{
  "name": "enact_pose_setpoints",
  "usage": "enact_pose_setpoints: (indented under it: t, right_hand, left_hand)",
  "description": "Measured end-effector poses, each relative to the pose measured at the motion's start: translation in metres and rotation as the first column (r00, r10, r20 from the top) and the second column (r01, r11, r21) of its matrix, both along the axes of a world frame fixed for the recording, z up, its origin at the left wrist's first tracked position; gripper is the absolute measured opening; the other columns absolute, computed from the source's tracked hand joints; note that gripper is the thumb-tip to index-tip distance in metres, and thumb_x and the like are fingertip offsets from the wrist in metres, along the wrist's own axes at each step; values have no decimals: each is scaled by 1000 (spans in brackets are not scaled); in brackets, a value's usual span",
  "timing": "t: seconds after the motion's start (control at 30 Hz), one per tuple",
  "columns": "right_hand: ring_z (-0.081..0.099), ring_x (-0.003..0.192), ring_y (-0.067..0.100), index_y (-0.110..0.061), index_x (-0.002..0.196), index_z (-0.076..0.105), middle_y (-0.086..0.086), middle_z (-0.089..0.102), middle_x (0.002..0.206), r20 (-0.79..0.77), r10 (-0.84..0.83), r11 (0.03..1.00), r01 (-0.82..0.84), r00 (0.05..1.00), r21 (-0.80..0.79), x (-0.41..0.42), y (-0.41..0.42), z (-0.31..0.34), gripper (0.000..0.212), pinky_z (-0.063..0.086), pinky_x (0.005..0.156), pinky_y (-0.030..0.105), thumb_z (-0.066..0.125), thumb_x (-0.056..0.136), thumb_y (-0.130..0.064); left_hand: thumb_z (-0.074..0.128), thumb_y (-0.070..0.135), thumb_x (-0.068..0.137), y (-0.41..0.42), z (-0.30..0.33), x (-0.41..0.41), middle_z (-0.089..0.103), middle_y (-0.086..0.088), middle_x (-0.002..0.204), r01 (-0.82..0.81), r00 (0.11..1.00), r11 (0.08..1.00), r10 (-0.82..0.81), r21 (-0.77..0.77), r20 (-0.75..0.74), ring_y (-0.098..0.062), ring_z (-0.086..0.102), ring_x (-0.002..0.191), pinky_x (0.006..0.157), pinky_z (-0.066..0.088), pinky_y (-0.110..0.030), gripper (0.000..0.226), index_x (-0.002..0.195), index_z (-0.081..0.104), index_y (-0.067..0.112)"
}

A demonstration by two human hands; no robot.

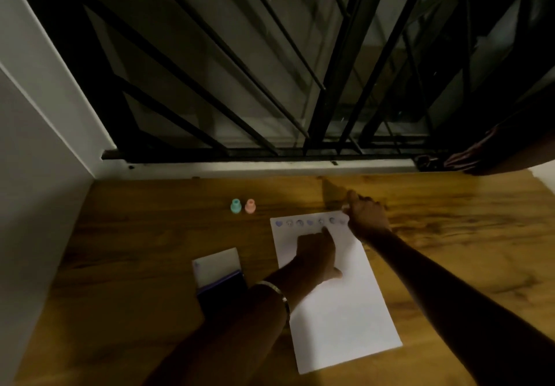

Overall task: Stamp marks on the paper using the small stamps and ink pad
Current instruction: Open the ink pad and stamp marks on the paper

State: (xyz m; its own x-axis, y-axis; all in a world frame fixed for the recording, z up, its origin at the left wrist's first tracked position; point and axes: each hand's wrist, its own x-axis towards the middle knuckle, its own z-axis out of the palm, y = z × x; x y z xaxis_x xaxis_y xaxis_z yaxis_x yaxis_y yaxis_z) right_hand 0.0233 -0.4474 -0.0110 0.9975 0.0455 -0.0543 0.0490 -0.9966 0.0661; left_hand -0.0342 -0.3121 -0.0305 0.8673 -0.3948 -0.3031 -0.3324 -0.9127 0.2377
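A white paper sheet (pixel 336 304) lies on the wooden table (pixel 144 235), with a row of several faint stamped marks (pixel 309 222) along its far edge. My left hand (pixel 315 258) rests flat on the sheet, index finger stretched toward the marks, and holds nothing. My right hand (pixel 366 216) is bunched at the sheet's far right corner, its fingers closed on a small stamp that is almost wholly hidden. A teal stamp (pixel 235 206) and a pink stamp (pixel 250 206) stand upright beyond the sheet to the left. The ink pad (pixel 223 291) lies open left of the sheet, its white lid (pixel 217 262) tipped back.
A window with black metal bars (pixel 315 85) rises right behind the table's far edge. A white wall (pixel 36 175) closes off the left side. A dark brown shape (pixel 480 154) rests on the sill at the far right.
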Motion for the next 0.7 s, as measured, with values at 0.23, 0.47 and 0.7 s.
enact_pose_setpoints:
  t: [0.23, 0.47, 0.7]
  right_hand:
    - [63, 92, 30, -14, 112, 47, 12, 66, 100, 188, 17, 983, -51, 982, 175, -14, 17, 46, 21, 52, 81, 44, 56, 94, -21]
    - [65, 86, 26, -17, 111, 47, 8, 68, 97, 157, 148, 952, -183, 977, 245, -60, 69, 34, 19, 51, 75, 37, 54, 95, -26]
    - [65, 92, 29, -16, 114, 50, 10, 69, 106, 100, 344, 881, -358, 934, 310, -101, 130, 28, 28, 53, 79, 38, 61, 88, -14]
  left_hand:
    - [66, 51, 82, 15, 0, -8, 60, -17, 125, 22, 996, 992, -11, -124, 92, -34, 64, 104, 90, 53, -47, 94, 148, 16, 6]
    - [44, 37, 97, 73, 1, -19, 68, -12, 108, -562, 822, 577, 464, -593, -329, -27, 65, 98, 84, 52, -39, 34, 115, 58, 12]
    - [43, 59, 91, 140, 8, -29, 72, -7, 90, -879, 397, -257, 76, -402, -915, -22, 68, 86, 71, 55, -35, 52, 105, 65, 15]
